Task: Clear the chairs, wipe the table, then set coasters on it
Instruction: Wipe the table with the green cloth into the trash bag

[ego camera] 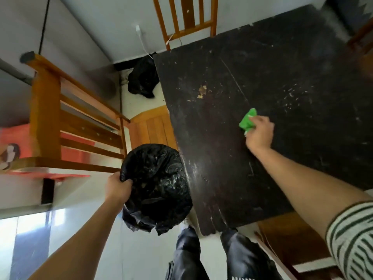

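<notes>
A dark, scratched table (282, 77) fills the right of the view, with crumbs and pale specks scattered over it. My right hand (259, 133) presses a green cloth (247, 121) onto the tabletop near its middle. My left hand (117, 188) grips the rim of a bin lined with a black bag (157, 184), held beside the table's left edge and below its top. Wooden chairs stand around the table: one at the left (151, 126), one at the far side (187, 17), one at the near right (292, 245).
A wooden bed frame (60, 118) with red bedding stands at the left. A second black bag (142, 77) lies on the floor by the wall. A white charger (138, 30) hangs from a wall socket. My dark-trousered legs (212, 257) stand at the table's near corner.
</notes>
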A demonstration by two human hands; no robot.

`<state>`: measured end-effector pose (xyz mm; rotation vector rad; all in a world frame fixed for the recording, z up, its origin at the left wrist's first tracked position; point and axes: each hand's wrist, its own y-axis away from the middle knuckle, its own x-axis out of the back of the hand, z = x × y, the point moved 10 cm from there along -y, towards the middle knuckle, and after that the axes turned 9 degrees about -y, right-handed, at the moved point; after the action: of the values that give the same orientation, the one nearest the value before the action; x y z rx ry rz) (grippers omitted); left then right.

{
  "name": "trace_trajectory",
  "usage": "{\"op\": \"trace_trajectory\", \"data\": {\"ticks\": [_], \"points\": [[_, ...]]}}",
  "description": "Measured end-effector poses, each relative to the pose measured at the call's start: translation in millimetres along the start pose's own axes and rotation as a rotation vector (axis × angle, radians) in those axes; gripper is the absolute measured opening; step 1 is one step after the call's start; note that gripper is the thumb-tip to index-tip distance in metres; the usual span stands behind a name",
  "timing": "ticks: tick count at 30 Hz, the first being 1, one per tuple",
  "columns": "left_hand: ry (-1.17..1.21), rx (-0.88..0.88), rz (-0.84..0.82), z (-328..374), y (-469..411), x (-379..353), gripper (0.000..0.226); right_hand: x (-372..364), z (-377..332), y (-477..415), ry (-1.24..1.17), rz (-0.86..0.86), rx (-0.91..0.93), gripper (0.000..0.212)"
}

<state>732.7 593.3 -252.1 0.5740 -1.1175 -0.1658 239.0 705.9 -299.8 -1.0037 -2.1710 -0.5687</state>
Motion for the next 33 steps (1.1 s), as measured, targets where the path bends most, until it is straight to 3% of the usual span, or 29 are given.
{"op": "trace_trajectory", "data": {"ticks": [3, 6, 8, 10, 12, 15, 16, 18, 22, 24, 28, 33], "points": [[0.031, 0.006, 0.015, -1.9, 7.3, -0.4, 0.01, -69.1, -64.3, 111.4, -0.174, -0.282, 0.345, 0.048], [0.034, 0.011, 0.036, 2.4, 13.8, 1.9, 0.007, -115.7, -103.8, 194.2, -0.251, -0.652, 0.439, 0.047], [0.04, 0.011, 0.045, 3.7, 18.4, 2.7, 0.007, -119.1, -118.3, 201.1, -0.3, -0.754, 0.421, 0.045], [0.053, 0.01, 0.051, 1.2, 19.8, 2.9, 0.005, -102.2, -117.7, 156.9, -0.312, -0.641, 0.329, 0.047], [0.069, 0.002, 0.043, 0.2, 19.0, 1.0, 0.007, -69.6, -106.6, 86.9, -0.251, -0.396, 0.253, 0.048], [0.088, 0.003, 0.028, -4.0, 16.9, -1.3, 0.009, -39.4, -70.7, 21.5, -0.021, -0.153, 0.068, 0.047], [0.09, 0.003, 0.025, -5.5, 16.2, -1.6, 0.009, -42.7, -65.5, 26.5, 0.033, -0.136, 0.041, 0.047], [0.099, 0.003, 0.021, -6.5, 16.5, -2.6, 0.01, -67.5, -78.4, 75.2, 0.003, -0.19, 0.159, 0.048], [0.097, 0.008, -0.004, -13.9, 13.5, -4.5, 0.013, -145.2, -120.5, 218.3, -0.109, -0.64, 0.494, 0.049], [0.101, 0.01, -0.011, -13.5, 11.3, -3.5, 0.013, -155.2, -135.8, 228.9, -0.151, -0.763, 0.493, 0.045], [0.12, 0.033, -0.003, -9.3, 0.6, 6.0, 0.01, -139.4, -172.6, 133.5, -0.125, -0.606, 0.385, 0.049], [0.131, 0.057, -0.022, -10.1, -18.6, 5.3, 0.013, -126.1, -226.5, -31.0, 0.01, -0.326, 0.409, 0.05]]}}
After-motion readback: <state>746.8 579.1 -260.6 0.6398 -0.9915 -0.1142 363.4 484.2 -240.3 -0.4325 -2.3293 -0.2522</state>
